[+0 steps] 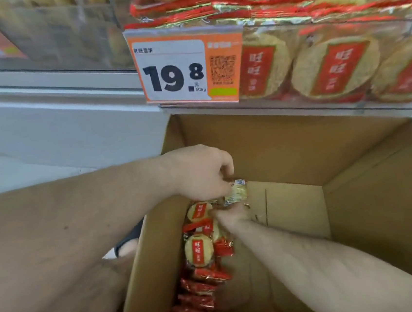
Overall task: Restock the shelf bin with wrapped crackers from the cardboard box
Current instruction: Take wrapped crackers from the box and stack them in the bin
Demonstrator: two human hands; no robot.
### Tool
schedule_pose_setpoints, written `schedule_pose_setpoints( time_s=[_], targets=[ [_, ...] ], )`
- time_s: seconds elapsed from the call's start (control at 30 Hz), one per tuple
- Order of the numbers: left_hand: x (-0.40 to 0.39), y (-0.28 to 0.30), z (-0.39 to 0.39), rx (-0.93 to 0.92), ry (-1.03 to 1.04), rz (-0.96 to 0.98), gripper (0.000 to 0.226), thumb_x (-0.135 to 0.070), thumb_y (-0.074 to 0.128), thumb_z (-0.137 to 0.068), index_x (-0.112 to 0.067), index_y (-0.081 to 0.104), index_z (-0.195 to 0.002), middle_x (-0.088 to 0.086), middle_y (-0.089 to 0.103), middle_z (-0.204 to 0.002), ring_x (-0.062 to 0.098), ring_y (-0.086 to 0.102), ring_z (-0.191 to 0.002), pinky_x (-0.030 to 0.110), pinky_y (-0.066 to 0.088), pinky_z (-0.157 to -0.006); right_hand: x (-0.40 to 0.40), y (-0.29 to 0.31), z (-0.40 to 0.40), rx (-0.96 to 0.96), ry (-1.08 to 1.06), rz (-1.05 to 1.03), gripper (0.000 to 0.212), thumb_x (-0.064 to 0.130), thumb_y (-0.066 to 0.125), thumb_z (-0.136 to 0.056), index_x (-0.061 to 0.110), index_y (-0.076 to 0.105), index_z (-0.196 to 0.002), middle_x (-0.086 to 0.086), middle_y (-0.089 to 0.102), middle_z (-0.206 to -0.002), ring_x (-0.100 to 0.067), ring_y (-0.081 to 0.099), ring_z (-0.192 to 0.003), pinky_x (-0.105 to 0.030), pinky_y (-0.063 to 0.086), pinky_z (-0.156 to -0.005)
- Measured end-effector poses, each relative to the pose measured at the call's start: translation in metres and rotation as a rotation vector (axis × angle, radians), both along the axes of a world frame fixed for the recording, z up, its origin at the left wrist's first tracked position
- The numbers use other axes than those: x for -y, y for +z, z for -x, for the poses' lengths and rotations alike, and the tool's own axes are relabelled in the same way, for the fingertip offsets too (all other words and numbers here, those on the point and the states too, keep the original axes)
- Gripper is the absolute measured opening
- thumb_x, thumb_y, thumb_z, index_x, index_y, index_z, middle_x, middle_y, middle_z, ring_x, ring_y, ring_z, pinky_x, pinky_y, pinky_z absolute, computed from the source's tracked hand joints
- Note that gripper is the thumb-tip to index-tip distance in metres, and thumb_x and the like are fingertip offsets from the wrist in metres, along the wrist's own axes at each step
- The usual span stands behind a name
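Your left hand curls over wrapped cracker at top of stack inside cardboard box. Your right hand grips crackers from below, fingers hidden. More packets line box's left wall. Above, shelf bin full of same crackers, price tag reading 19.8 on its front.

A shelf runs across the top of the view, from nine o'clock to three o'clock. On it, toward one and two o'clock, sits a clear bin stacked with wrapped crackers, red and gold. An orange price tag hangs on the bin's front at twelve o'clock. At ten o'clock stands a second bin, blurred.
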State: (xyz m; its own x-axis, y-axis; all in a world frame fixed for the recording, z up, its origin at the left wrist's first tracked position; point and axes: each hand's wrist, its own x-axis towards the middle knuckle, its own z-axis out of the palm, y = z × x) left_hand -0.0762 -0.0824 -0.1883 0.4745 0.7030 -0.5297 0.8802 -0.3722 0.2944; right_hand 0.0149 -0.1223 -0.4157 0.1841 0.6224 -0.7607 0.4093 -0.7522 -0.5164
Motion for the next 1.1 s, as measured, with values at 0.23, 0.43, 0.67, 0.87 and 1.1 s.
schedule_pose_setpoints(
  time_s=[0.23, 0.43, 0.67, 0.87, 1.1],
  targets=[
    [0.003, -0.006, 0.009, -0.062, 0.066, 0.138, 0.034, -0.030, 0.060, -0.090, -0.026, 0.059, -0.124, -0.014, 0.059, -0.118, 0.011, 0.057, -0.105, 0.022, 0.047, -0.085, 0.003, -0.013, 0.025, -0.193, -0.165, 0.140, 0.013, 0.007, 0.069, -0.081, 0.009, 0.067, -0.093, -0.006, 0.067, -0.061, -0.017, 0.054, -0.043, -0.023, 0.040, -0.044],
    [0.001, -0.009, 0.019, -0.009, 0.194, 0.204, 0.050, -0.033, 0.061, -0.090, -0.023, 0.046, -0.136, -0.006, 0.060, -0.122, 0.014, 0.058, -0.102, 0.025, 0.047, -0.080, 0.020, 0.035, -0.029, -0.360, -0.353, 0.130, 0.019, 0.003, 0.048, -0.089, 0.009, 0.057, -0.073, -0.003, 0.054, -0.050, -0.012, 0.046, -0.037, -0.020, 0.032, -0.040],
    [0.008, -0.012, 0.019, 0.344, 0.702, 0.427, 0.084, -0.022, 0.070, -0.088, -0.049, 0.016, -0.146, 0.001, 0.053, -0.125, 0.024, 0.059, -0.106, 0.045, 0.053, -0.094, 0.025, 0.116, -0.049, -0.908, -0.372, 0.112, 0.017, 0.006, 0.049, -0.088, 0.008, 0.057, -0.072, -0.004, 0.057, -0.059, -0.014, 0.051, -0.048, -0.024, 0.042, -0.053],
    [0.006, -0.013, 0.016, 0.418, 0.697, 0.292, 0.076, 0.007, 0.064, -0.084, -0.046, 0.040, -0.134, 0.005, 0.052, -0.121, 0.024, 0.063, -0.093, 0.028, 0.058, -0.055, 0.001, 0.072, -0.069, -0.738, -0.339, 0.091, 0.030, 0.034, 0.051, -0.089, 0.008, 0.063, -0.100, -0.014, 0.064, -0.086, -0.026, 0.058, -0.069, -0.033, 0.046, -0.067],
    [-0.001, -0.019, 0.016, 0.313, 0.560, 0.384, 0.062, 0.007, 0.059, -0.087, -0.044, 0.049, -0.121, -0.004, 0.051, -0.112, 0.020, 0.059, -0.095, 0.031, 0.061, -0.064, -0.033, -0.012, -0.068, -0.106, -0.266, 0.038, 0.035, 0.025, 0.067, -0.088, 0.006, 0.059, -0.116, -0.013, 0.062, -0.117, -0.028, 0.057, -0.101, -0.032, 0.046, -0.084]
  ],
)
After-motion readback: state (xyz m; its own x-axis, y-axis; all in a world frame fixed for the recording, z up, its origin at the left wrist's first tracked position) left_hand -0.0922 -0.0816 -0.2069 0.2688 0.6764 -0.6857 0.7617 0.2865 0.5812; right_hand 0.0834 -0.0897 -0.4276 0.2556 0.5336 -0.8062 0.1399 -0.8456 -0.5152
